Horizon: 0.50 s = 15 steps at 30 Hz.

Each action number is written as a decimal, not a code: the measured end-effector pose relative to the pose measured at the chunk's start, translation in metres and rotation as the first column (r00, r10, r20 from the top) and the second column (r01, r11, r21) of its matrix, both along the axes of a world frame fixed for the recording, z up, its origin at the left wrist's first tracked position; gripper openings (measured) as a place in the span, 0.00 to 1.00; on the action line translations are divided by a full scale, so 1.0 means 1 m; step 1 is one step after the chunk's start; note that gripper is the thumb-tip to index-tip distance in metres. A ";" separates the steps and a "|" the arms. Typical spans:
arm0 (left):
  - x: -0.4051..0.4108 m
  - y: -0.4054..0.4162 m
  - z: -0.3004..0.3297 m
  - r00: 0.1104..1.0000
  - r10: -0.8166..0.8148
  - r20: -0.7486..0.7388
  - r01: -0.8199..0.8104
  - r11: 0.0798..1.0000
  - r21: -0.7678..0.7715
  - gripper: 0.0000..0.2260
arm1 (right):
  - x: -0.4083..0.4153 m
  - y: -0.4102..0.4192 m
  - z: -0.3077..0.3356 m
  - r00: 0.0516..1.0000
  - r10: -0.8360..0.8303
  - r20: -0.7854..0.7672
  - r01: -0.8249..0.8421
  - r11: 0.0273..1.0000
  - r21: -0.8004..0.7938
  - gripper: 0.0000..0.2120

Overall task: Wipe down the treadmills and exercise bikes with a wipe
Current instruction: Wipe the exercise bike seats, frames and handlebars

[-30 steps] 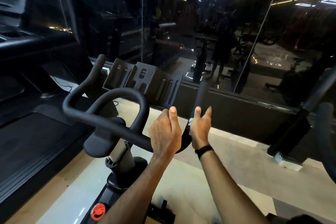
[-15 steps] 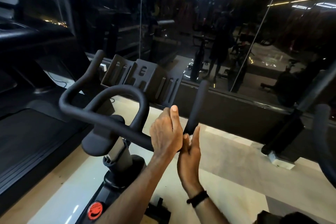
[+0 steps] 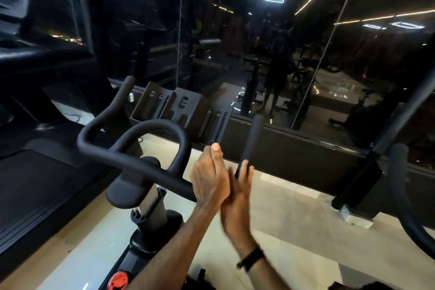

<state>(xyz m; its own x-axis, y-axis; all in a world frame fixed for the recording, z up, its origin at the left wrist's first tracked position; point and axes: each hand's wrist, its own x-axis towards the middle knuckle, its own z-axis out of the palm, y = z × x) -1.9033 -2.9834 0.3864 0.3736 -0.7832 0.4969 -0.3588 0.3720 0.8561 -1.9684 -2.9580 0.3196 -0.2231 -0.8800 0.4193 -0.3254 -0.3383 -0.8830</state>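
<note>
Black handlebar (image 3: 131,160), left hand (image 3: 209,181) gripping

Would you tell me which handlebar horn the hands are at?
The right horn, rising just beyond the hands; the left horn stands untouched.

Bare forearms; black wristband (image 3: 251,258) on right wrist

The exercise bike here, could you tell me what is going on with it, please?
A person stands over the exercise bike's handlebars, working on the right-hand grip. The left hand rests on the bar where it bends toward that grip, thumb raised. The right hand is pressed close beside it at the grip's base, blurred, so no wipe can be made out. A treadmill stands to the left.
</note>
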 end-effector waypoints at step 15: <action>0.094 -0.004 0.014 0.987 0.117 0.114 -0.108 0.991 -0.082 0.12 | 0.020 -0.011 0.074 0.993 0.016 -0.118 -0.016 1.000 0.003 0.16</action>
<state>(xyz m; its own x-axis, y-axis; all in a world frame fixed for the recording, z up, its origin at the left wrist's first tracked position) -1.8095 -2.9873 0.4002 0.3922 -0.6982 0.5989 -0.4993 0.3852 0.7761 -1.9488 -2.9689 0.3934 -0.1581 -0.8838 0.4402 -0.4219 -0.3426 -0.8394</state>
